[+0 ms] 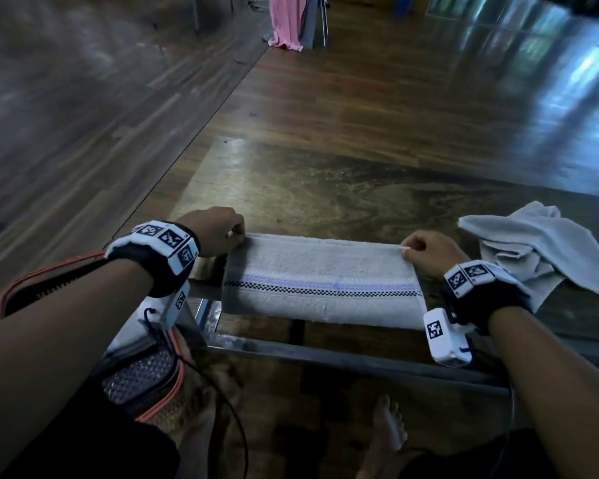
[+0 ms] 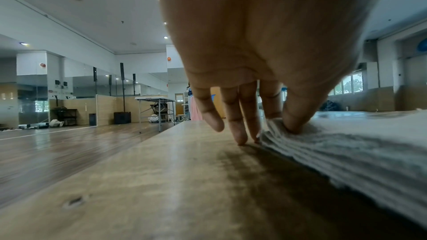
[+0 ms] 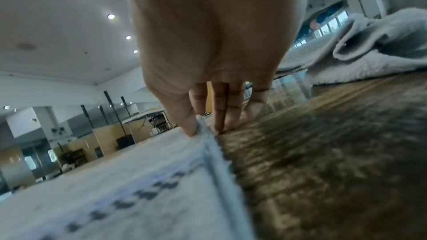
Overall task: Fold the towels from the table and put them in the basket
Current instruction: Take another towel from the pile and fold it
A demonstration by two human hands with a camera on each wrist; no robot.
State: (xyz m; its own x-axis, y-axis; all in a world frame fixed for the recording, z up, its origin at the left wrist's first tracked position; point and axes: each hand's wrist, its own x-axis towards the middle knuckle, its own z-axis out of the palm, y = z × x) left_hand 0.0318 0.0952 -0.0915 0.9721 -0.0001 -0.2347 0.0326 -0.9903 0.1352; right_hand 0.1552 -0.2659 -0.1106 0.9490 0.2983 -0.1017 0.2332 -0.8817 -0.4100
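Note:
A grey towel with a blue stripe and a black checked band lies folded into a long strip at the near edge of the wooden table, partly overhanging it. My left hand pinches the strip's far left corner; in the left wrist view the thumb presses on the towel with a finger under its edge. My right hand pinches the far right corner, and the right wrist view has the towel's edge between thumb and fingers. A second grey towel lies crumpled on the table to the right.
The table's metal frame runs below the near edge, with my bare feet on the wooden floor beneath. A mesh bag with orange trim sits at lower left. Pink cloth hangs on a rack far behind the table.

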